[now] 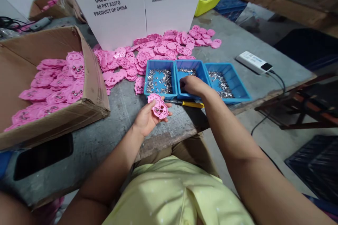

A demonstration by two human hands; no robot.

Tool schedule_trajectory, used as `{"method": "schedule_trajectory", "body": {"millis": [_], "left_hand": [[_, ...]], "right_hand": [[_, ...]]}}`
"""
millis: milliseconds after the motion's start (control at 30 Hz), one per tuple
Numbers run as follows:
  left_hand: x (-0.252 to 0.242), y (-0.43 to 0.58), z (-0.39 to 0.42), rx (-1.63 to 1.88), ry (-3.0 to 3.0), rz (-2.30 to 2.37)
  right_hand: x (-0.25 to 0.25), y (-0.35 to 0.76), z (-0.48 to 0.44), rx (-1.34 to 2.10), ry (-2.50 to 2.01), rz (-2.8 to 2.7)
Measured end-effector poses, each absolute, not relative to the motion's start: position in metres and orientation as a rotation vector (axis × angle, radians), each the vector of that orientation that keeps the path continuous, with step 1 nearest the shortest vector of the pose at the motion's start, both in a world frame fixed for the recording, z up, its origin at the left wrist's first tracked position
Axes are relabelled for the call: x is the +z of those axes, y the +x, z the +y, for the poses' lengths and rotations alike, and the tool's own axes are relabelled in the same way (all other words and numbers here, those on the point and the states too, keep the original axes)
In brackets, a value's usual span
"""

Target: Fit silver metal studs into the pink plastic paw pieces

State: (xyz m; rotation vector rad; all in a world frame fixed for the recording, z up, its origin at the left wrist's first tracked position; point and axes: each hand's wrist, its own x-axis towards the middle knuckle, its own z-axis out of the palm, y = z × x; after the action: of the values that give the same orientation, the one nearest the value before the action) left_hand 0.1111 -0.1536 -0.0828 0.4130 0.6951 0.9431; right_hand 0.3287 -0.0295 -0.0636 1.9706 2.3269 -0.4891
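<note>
In the head view, the only one I have, the left hand (147, 120) grips a pink piece (160, 105), thumb at its edge and fingers beneath, just in front of the left tray (160, 64). Two dark spots show on the piece's face, too small for me to make out. The right hand (194, 85) reaches down inside the middle tray (202, 71), where small metal parts (187, 72) lie scattered. Its fingertips are hidden from me, so I cannot tell whether they are pinched on a part or loose.

I take the step in hand to be picking out a part while the pink piece is held ready. The next move, as I judge it, calls for a sure pinch on one tiny part, then a clean lift over the tray's near wall, with the left hand keeping the piece face up. I would mind the yellow-handled tool (193, 104) lying along the trays' near side. Behind the trays spreads a heap of pink pieces (158, 47).
</note>
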Motion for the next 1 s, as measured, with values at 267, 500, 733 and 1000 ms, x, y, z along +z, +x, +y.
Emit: {"method": "schedule_trajectory", "body": {"millis": [267, 500, 733, 1000], "left_hand": [[-0.086, 0.113, -0.155, 0.970, 0.504, 0.731], [-0.086, 0.113, -0.154, 0.989, 0.514, 0.756], [-0.085, 0.113, -0.154, 0.996, 0.537, 0.768], [-0.087, 0.113, -0.156, 1.012, 0.595, 0.846]], "right_hand": [[-0.065, 0.330, -0.031, -0.444, 2.059, 2.346], [-0.063, 0.333, -0.038, -0.458, 2.359, 2.376], [-0.070, 0.340, -0.038, -0.560, 2.503, 2.551], [-0.074, 0.330, -0.071, -1.210, 2.850, 2.930]]}}
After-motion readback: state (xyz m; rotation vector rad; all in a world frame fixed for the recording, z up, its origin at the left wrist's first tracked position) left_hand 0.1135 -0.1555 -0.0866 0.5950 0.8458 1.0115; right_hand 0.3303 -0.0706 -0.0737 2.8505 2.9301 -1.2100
